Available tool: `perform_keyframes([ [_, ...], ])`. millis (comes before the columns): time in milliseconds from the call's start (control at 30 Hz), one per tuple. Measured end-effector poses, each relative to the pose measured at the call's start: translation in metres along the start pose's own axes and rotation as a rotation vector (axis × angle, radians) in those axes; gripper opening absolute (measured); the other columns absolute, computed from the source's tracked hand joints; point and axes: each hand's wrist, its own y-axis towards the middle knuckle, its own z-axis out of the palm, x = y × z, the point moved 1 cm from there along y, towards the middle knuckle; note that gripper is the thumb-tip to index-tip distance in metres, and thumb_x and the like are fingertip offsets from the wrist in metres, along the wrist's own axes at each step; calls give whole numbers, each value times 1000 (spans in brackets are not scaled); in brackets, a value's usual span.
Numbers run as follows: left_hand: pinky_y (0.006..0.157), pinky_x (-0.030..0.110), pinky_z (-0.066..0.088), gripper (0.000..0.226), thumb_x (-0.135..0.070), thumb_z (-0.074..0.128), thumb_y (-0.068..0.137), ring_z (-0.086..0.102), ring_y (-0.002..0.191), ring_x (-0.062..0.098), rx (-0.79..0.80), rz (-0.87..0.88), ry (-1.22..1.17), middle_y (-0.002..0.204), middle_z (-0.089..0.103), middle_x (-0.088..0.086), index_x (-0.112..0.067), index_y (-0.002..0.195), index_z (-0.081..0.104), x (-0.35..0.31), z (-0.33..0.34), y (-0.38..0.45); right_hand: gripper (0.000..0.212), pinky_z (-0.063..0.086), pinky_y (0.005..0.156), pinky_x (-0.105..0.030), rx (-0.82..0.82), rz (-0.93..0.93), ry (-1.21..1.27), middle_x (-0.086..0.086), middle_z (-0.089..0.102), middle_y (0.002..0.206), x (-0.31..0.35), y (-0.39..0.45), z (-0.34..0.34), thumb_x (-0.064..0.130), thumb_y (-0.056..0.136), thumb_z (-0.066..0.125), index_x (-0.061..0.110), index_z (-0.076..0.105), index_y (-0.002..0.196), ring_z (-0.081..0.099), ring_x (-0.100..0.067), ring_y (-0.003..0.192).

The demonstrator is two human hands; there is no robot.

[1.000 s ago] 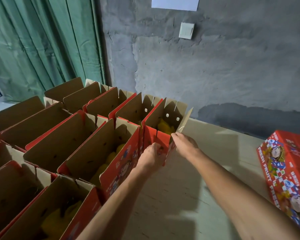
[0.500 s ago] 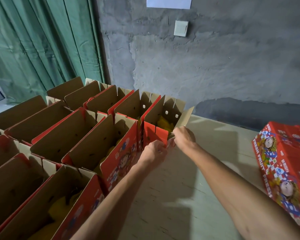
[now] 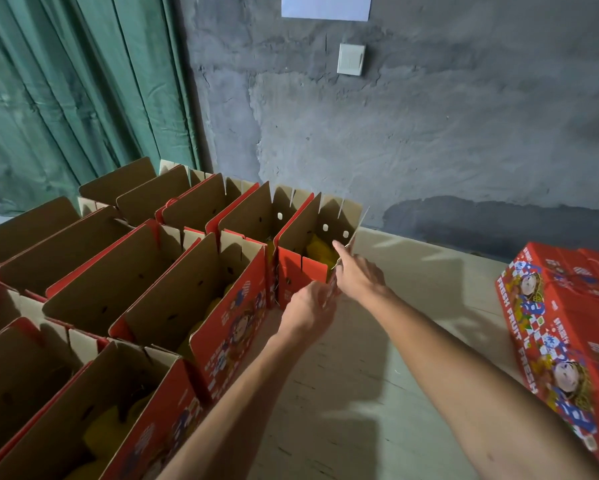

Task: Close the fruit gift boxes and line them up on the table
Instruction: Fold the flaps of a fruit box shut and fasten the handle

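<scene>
Several open red fruit gift boxes stand in rows on the left of the table (image 3: 377,393). The open box (image 3: 301,277) at the right end of the back row has yellow fruit (image 3: 317,249) inside. My left hand (image 3: 308,310) grips its near right corner with curled fingers. At the box's right side flap (image 3: 355,223), my right hand (image 3: 358,277) holds the edge, its index finger stretched along the flap's inner face. One closed red gift box (image 3: 568,327) sits at the right edge of the table.
More open boxes (image 3: 173,296) with upright brown flaps fill the left side, some showing yellow fruit. Behind them hang a green curtain (image 3: 83,88) and a grey concrete wall with a switch (image 3: 351,59). Bare tabletop lies between the open boxes and the closed one.
My right index finger has straightened up along the side flap, and that flap now stands more upright. My left hand has stayed at the box's near corner.
</scene>
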Motion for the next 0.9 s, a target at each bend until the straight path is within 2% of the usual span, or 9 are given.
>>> perform_keyframes([
  [67, 83, 45, 59, 30, -42, 57, 94, 68, 94, 24, -33, -2, 20, 106, 71, 2, -18, 111, 65, 0, -3, 15, 62, 48, 83, -41, 29, -29, -128, -16, 60, 127, 3, 9, 2, 10, 100, 44, 32, 30, 156, 63, -39, 107],
  [167, 87, 44, 57, 37, -43, 56, 94, 66, 99, 23, -69, 19, 57, 115, 69, 4, -17, 119, 65, -2, -7, 27, 23, 52, 88, -41, 12, -29, -173, -20, 65, 116, -2, 18, 5, 6, 102, 39, 11, 58, 115, 63, -39, 103],
  [267, 79, 43, 62, 46, -46, 56, 95, 69, 93, 22, -39, -5, 9, 117, 67, 4, -14, 129, 62, 3, -3, 40, 10, 45, 72, -37, 0, -108, -196, -21, 63, 94, -12, 27, 8, 7, 96, 51, 9, 55, 87, 58, -39, 86],
  [333, 62, 34, 64, 46, -47, 62, 96, 68, 74, 9, -15, -67, -104, 108, 66, -1, -16, 130, 61, 8, 1, 44, 11, 45, 72, -37, 26, -168, -253, -22, 65, 97, -20, 29, 5, 14, 95, 58, 5, 60, 89, 63, -42, 92],
  [400, 55, 28, 61, 45, -48, 67, 93, 65, 71, 6, -15, -107, -165, 104, 65, -4, -19, 127, 61, 11, 6, 42, 19, 49, 74, -37, 55, -209, -301, -19, 68, 97, -26, 25, 1, 22, 97, 62, 5, 69, 97, 66, -40, 94],
  [500, 77, 32, 61, 65, -56, 67, 82, 67, 101, 19, -27, -122, -167, 126, 61, 3, -19, 135, 57, 9, 10, 34, 15, 44, 67, -36, 55, -285, -376, -18, 66, 84, -24, 8, -1, 15, 94, 61, 6, 73, 92, 68, -39, 89],
  [567, 93, 42, 59, 65, -50, 72, 84, 63, 113, 23, -30, -114, -152, 132, 59, 6, -19, 138, 56, 5, 11, 27, 14, 42, 66, -35, 38, -342, -461, -16, 71, 88, -18, -9, -2, 10, 93, 62, 9, 76, 96, 69, -38, 88],
  [733, 99, 46, 54, 56, -25, 79, 87, 59, 122, 28, 12, -13, -8, 135, 59, 11, -18, 138, 58, -1, 17, -1, 9, 39, 66, -33, 23, -411, -586, -11, 73, 95, -6, -61, -10, 18, 94, 68, 14, 75, 97, 71, -35, 90],
  [900, 103, 54, 49, 53, -30, 73, 91, 21, 147, 35, -3, 87, 322, 159, 28, 10, -23, 141, 57, 2, 34, -55, 10, 41, 67, -34, 39, -439, -624, -9, 73, 96, 1, -119, -21, 19, 92, 69, 15, 74, 100, 71, -32, 90],
])
